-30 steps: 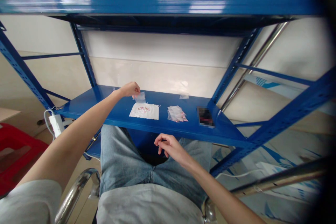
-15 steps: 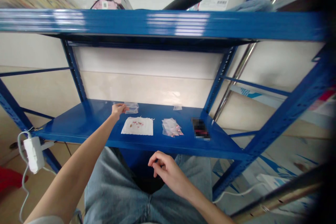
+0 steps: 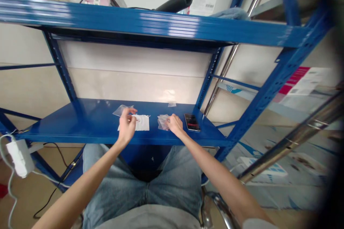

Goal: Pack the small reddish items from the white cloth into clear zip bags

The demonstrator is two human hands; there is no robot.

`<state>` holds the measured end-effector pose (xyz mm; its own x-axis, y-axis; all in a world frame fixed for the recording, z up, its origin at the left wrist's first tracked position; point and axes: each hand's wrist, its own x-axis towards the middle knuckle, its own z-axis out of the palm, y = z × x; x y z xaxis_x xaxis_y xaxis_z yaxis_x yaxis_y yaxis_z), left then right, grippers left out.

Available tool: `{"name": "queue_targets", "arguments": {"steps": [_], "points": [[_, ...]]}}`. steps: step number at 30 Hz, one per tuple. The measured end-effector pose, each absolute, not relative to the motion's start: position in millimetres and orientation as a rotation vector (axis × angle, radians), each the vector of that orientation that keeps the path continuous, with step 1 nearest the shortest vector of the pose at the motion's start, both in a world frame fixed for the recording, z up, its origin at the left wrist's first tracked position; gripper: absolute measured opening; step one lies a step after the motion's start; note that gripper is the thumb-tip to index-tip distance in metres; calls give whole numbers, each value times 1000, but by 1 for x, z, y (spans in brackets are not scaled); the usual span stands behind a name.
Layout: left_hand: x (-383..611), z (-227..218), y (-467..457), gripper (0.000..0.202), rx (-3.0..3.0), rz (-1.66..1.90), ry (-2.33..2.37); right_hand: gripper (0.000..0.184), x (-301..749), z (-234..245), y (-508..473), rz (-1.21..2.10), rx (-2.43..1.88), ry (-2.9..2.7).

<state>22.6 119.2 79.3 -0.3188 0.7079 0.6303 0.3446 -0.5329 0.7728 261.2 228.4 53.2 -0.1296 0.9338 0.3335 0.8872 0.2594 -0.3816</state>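
Observation:
My left hand (image 3: 127,124) hovers over the left part of a white drawstring pouch (image 3: 144,123), its fingers apart and curved, with nothing visible in them. Small reddish bits show on the pouch, partly hidden by that hand. Just behind it lies a clear plastic bag (image 3: 120,110). My right hand (image 3: 176,125) is at the right edge of a pile of small clear plastic bags (image 3: 162,122), fingers pinched on one of them. Something pinkish is inside these bags, too blurred to name.
A dark phone (image 3: 192,122) lies right of the bags. Another clear piece of plastic (image 3: 172,104) is at the back of the blue shelf (image 3: 88,125). An upper shelf beam (image 3: 113,16) crosses above; a white power strip (image 3: 20,158) hangs at the left.
My left hand has left the clear bag at the back and come nearer, over the pouch. My right hand has risen from my lap to the pile of small bags. The view has shifted.

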Motion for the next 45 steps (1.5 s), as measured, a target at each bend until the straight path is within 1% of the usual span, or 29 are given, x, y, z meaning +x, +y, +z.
{"name": "queue_targets", "arguments": {"steps": [2,3,6,8,9,10,13,16,20,22,26,30,33,35,37,39,42,45], "points": [[60,70,84,31,1911,1685,1310,13,258,54,231,132,-1671,-2016],[73,66,68,33,2036,1546,1262,14,257,57,230,125,-1666,-2009],[91,57,29,33,2154,1277,1141,25,257,70,215,57,-1534,-1990],[86,53,15,26,2030,1227,1141,31,257,78,190,18,-1264,-1960],[81,53,12,23,1896,1236,1153,32,256,78,173,22,-1073,-1931],[75,52,10,23,1724,1264,1153,31,254,77,153,43,-922,-1915],[60,49,9,38,1236,1378,1022,26,244,61,93,135,-681,-1959],[53,38,8,40,1076,1394,921,25,234,40,53,234,-651,-2050],[51,21,4,43,954,1354,955,24,228,18,49,258,-690,-2170],[49,16,7,45,922,1329,988,23,228,10,58,225,-710,-2239],[44,9,20,40,960,1285,1083,22,228,-3,75,141,-758,-2356],[41,1,29,42,952,1235,1167,22,226,-8,81,3,-767,-2458],[39,-2,27,40,950,1213,1208,22,227,-6,79,-155,-734,-2545],[38,-1,23,42,928,1198,1236,22,228,-2,74,-248,-711,-2582],[37,-1,20,45,899,1174,1260,22,228,4,69,-315,-671,-2620],[34,-2,20,42,886,1161,1274,20,227,9,64,-341,-619,-2668],[29,-4,24,35,882,1150,1255,19,225,13,64,-229,-591,-2698],[27,-4,28,31,875,1162,1149,22,226,12,68,142,-668,-2564]]}}
